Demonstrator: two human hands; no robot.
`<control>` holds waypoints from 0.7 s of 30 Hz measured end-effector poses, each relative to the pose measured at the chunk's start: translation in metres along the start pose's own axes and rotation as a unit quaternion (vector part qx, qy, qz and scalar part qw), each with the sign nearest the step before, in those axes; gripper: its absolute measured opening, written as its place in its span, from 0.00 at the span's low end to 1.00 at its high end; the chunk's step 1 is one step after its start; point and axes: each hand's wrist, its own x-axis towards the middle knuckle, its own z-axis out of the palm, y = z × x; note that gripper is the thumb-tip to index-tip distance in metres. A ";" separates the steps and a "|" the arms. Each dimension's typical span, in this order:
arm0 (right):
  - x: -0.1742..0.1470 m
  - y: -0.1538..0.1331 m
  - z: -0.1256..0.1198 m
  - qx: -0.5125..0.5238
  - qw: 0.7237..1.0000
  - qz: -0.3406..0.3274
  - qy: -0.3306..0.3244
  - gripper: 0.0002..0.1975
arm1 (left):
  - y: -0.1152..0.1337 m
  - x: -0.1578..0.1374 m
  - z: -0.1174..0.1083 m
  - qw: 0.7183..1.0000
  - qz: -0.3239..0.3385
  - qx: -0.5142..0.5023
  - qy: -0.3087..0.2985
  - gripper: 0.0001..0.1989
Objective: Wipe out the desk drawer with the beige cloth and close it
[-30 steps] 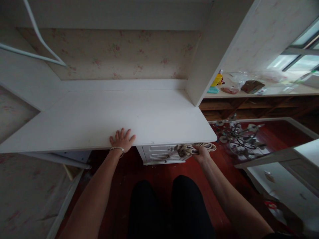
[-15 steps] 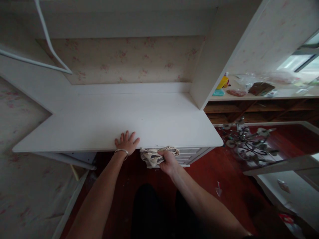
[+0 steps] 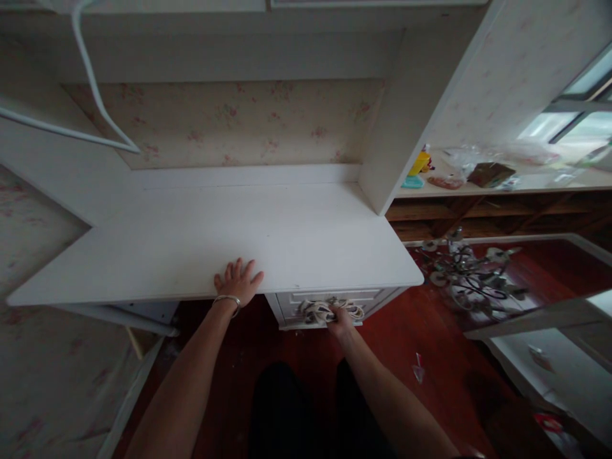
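Cloth (image 3: 325, 311), bunched in the right hand (image 3: 340, 317) against the drawers (image 3: 329, 299) under the bench (image 3: 287, 236) edge, could snag a knob or slip loose, while the left hand (image 3: 238, 282), fingers spread flat on that edge, may slide off

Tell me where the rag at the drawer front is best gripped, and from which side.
Grip the rag at its bunched middle, from the front and slightly below: it lies pressed against the drawer unit under the overhanging desktop, which blocks any approach from above. The right hand holds it there.
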 end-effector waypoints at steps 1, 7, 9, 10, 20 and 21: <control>-0.001 -0.018 -0.012 0.000 0.999 -0.010 0.032 0.13 | 0.000 0.000 0.000 1.000 0.000 0.000 0.000 0.36; -0.018 -0.109 -0.053 -0.002 0.988 -0.073 0.136 0.17 | 0.000 -0.001 0.000 1.000 -0.001 -0.002 0.002 0.36; -0.031 -0.125 -0.051 -0.006 0.988 -0.086 0.130 0.17 | 0.000 -0.002 0.000 1.000 0.001 -0.002 0.004 0.37; -0.039 -0.130 -0.048 -0.008 0.989 -0.089 0.118 0.17 | 0.000 -0.003 0.000 1.000 0.001 -0.001 0.005 0.37; -0.143 -0.106 0.016 -0.075 0.996 -0.034 0.031 0.15 | 0.000 -0.007 -0.003 1.000 0.009 -0.015 0.011 0.36; -0.149 -0.102 0.025 -0.075 0.997 -0.024 0.015 0.15 | 0.000 -0.007 -0.003 1.000 0.010 -0.015 0.011 0.36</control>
